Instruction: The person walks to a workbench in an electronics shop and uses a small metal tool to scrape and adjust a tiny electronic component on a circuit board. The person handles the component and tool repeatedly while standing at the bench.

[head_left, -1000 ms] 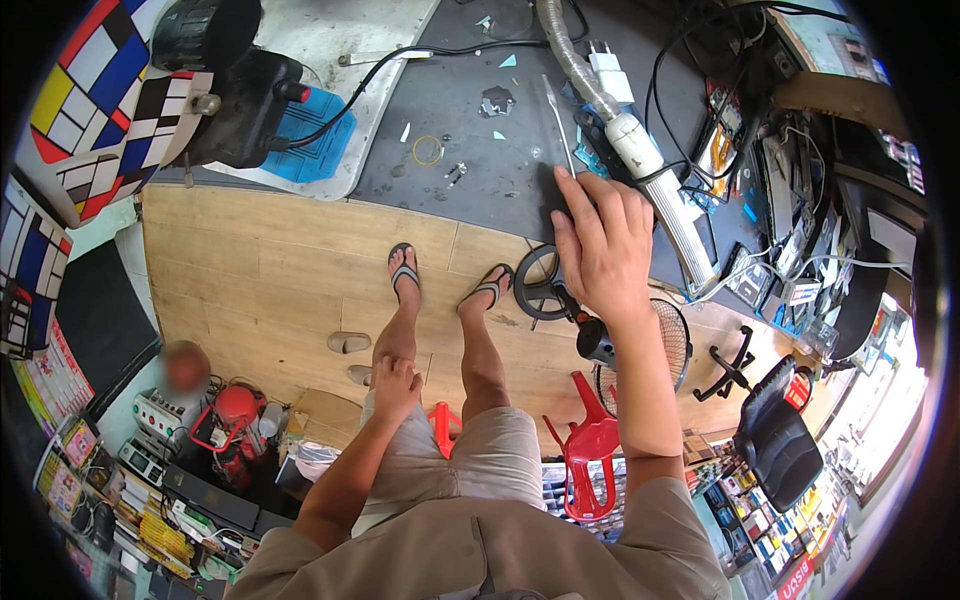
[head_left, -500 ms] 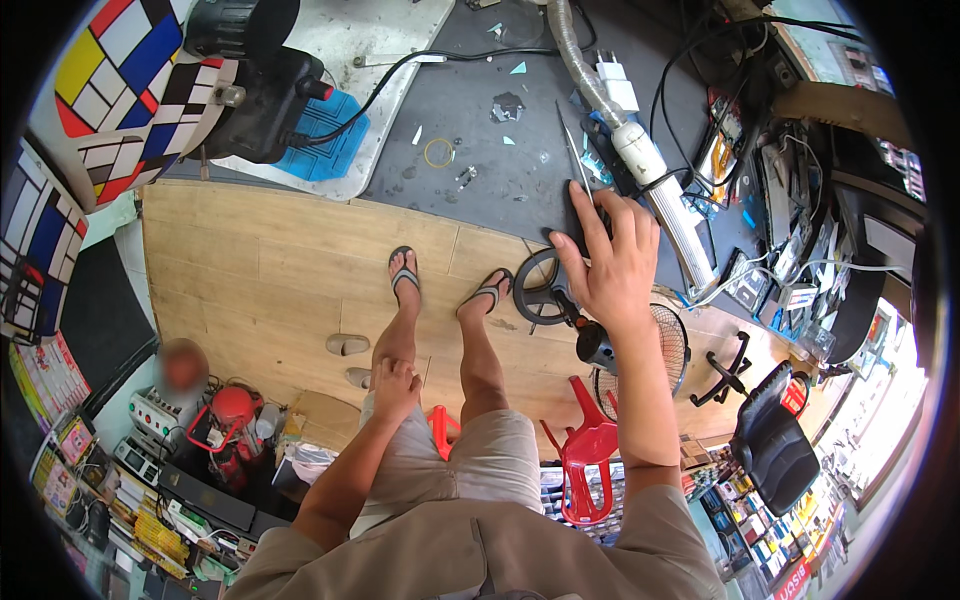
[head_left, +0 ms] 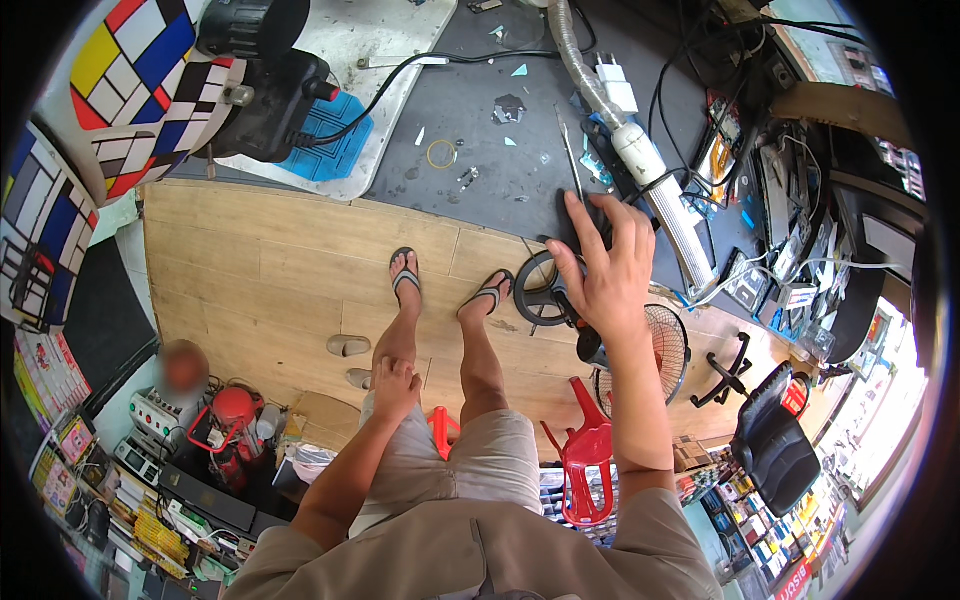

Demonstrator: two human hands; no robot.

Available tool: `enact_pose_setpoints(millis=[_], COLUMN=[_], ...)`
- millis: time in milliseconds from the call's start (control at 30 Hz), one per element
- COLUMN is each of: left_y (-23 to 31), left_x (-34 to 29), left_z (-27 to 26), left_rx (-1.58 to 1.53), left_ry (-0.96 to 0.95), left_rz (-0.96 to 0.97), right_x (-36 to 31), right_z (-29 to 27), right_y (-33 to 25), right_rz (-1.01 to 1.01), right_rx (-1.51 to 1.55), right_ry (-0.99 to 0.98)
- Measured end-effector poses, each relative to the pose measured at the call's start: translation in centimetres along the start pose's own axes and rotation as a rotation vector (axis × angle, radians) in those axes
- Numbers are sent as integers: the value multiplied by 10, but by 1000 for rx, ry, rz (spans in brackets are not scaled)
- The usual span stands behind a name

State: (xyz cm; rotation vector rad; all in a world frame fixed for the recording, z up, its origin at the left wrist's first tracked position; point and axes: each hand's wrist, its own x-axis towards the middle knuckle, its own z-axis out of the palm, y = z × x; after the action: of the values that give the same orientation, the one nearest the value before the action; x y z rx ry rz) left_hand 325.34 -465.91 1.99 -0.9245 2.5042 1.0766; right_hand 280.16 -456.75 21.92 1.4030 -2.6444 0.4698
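Observation:
My right hand (head_left: 614,268) lies palm down at the near edge of the dark grey bench mat (head_left: 410,150), fingers spread, with nothing held. Just beyond its index fingertip is a slim pair of metal tweezers (head_left: 570,150); whether the finger touches them I cannot tell. To the right of the fingers runs a white rod-shaped lamp or tool (head_left: 655,180) joined to a wrapped flexible tube (head_left: 575,50). A white plug adapter (head_left: 616,90) lies beside that tube. My left hand (head_left: 396,388) rests on my left knee, fingers laid over it, holding nothing.
A black device (head_left: 270,110) stands over a blue mat (head_left: 335,135) at the far left. Cables and phone parts (head_left: 720,160) crowd the bench's right. Below are a standing fan (head_left: 665,350), a red plastic chair (head_left: 588,465), a black office chair (head_left: 775,440) and slippers (head_left: 348,346).
My right hand has drawn back very slightly toward me, its fingers still spread. My left hand stays on the knee. The view has shifted a little.

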Motion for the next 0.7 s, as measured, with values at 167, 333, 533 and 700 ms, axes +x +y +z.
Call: enact_pose_setpoints(millis=[167, 333, 533, 700], left_y=[-2, -6, -54, -134], left_x=[2, 8, 12, 15], left_z=[-3, -17, -64, -137], left_rx=[-36, -203, -449, -492], left_ry=[28, 68, 135, 201], left_rz=[-86, -165, -187, -373], right_x=[-17, -63, -172, -411], right_z=[-12, -16, 7, 55], right_y=[-21, -64, -111, -121], right_rz=[-27, 2, 328, 1245], right_rx=[64, 271, 606, 672], right_ry=[89, 5, -220, -477])
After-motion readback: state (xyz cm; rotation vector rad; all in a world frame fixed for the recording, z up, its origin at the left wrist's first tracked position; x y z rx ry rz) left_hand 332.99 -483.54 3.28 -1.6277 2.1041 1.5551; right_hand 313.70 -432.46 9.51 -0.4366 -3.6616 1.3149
